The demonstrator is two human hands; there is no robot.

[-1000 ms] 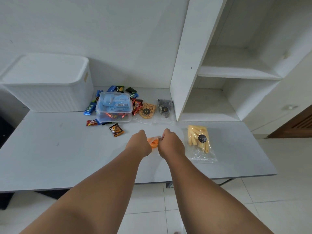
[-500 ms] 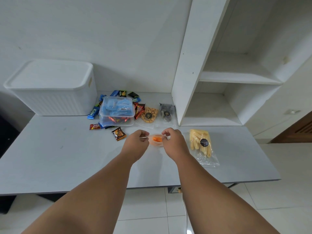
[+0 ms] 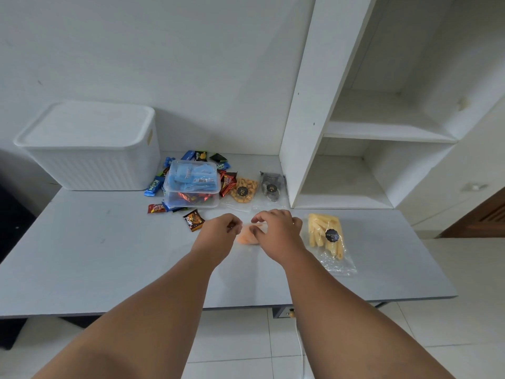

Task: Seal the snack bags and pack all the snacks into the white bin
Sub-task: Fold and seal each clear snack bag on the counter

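Table (image 3: pixel 95 269): its near part is lying bare in front of the person, giving room to work on one bag at a time.
Left hand (image 3: pixel 218 232): fingers are curling in, fingertips pinching what looks like the clear left edge of the orange snack bag (image 3: pixel 247 236); the film there is faint.
Right hand (image 3: pixel 276 231): fingers are curling over the same bag, thumb and forefinger pinching its top edge, probably so the strip is being pressed closed between the two hands.
Orange snack bag: it is lying on the table between the hands, with part of it hiding under the right one.
Yellow stick bag (image 3: pixel 326 236): it is lying flat just right of the right hand, its loose clear end pointing toward the person, likely waiting for sealing.
Clear tub (image 3: pixel 192 184): lidded and holding blue packets, it is sitting among loose candy wrappers (image 3: pixel 194 220).
Nut bag (image 3: pixel 243 190) and dark cookie bag (image 3: pixel 272 184): both are lying side by side against the shelf unit (image 3: pixel 303 105).
White bin (image 3: pixel 90 160): it is standing at the far left with its lid on, well apart from the hands, so packing is not yet starting.
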